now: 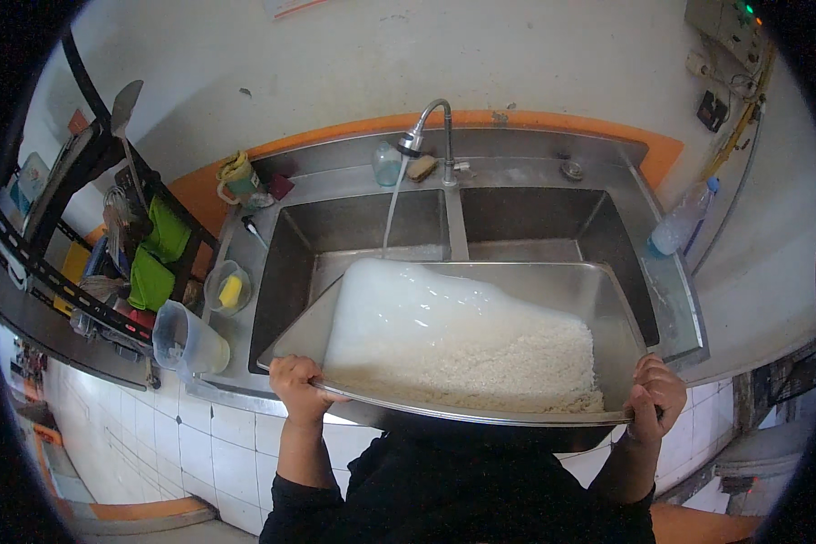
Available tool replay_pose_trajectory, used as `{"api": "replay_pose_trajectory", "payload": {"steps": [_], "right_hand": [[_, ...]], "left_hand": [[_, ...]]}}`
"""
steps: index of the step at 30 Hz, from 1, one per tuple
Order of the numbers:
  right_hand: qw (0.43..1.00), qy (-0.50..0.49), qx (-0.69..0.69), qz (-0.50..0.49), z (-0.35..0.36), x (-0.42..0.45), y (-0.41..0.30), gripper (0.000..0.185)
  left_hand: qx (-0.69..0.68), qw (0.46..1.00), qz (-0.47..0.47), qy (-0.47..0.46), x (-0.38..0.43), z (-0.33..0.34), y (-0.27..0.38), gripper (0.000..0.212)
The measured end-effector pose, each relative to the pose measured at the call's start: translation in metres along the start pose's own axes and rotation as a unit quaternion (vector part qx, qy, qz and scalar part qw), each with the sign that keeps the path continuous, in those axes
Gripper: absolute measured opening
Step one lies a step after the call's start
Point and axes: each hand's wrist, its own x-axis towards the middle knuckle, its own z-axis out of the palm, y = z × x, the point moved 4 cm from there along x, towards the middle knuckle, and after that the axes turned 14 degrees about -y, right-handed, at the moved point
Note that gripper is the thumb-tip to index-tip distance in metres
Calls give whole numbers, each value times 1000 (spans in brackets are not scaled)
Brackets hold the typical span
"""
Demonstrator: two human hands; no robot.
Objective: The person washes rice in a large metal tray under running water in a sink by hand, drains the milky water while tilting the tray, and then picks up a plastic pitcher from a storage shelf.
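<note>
A large rectangular stainless steel pan (571, 279) is tilted over the double sink, its far left part lowest. My left hand (301, 387) grips its near left corner and my right hand (655, 396) grips its near right corner. Inside, white grains that look like rice (544, 360) lie along the near and right side, with cloudy white water (408, 299) pooled at the far left. Behind the pan, a thin stream of water runs from the gooseneck faucet (411, 141) towards the left sink basin (367, 224). The right basin (530, 217) is partly hidden by the pan.
On the left ledge stand a plastic pitcher (190, 343) and a clear tub (228, 289) holding something yellow. A mug (240, 182), a glass jar (386, 165) and a sponge (421, 168) sit along the back. A plastic bottle (682, 221) stands at right; a utensil rack (75, 285) at left.
</note>
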Motion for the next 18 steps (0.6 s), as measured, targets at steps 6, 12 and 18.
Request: {"api": "replay_pose_trajectory", "payload": {"steps": [6,12,18], "right_hand": [[1000,-4,8,-9,-3,-2,8,24],[1000,5,-12,-9,-1,5,3,22],[1000,-10,-6,-9,0,9,2,20]], "left_hand": [[6,1000,1,-1,7,-1,1,68],[-4,1000,3,1,6,-1,0,68],[-7,1000,-8,-7,6,0,0,68]]}}
